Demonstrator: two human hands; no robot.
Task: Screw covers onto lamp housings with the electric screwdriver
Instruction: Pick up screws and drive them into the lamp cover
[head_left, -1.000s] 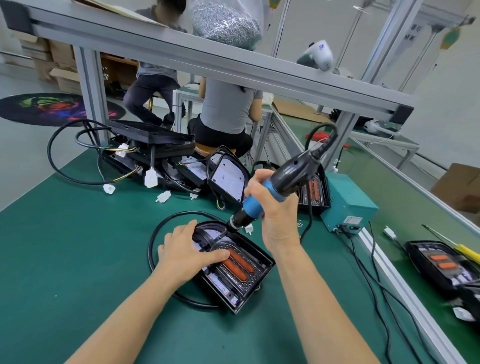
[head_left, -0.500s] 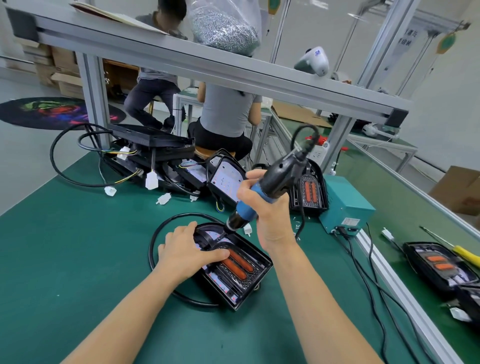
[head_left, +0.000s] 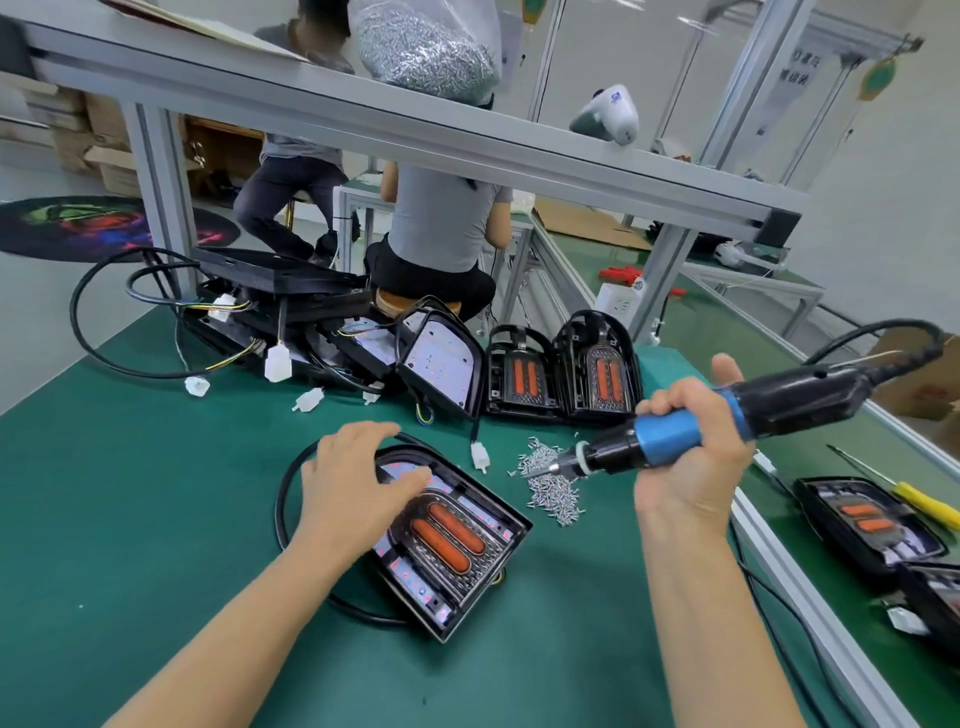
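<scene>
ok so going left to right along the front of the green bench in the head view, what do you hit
left hand → black lamp housing with two orange strips → loose pile of small silver screws → blue-and-black electric screwdriver in the right hand → yellow-handled screwdriver

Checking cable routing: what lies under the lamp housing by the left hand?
A black cable loops out from beneath the lamp housing on the green mat; its path underneath is hidden.
</scene>
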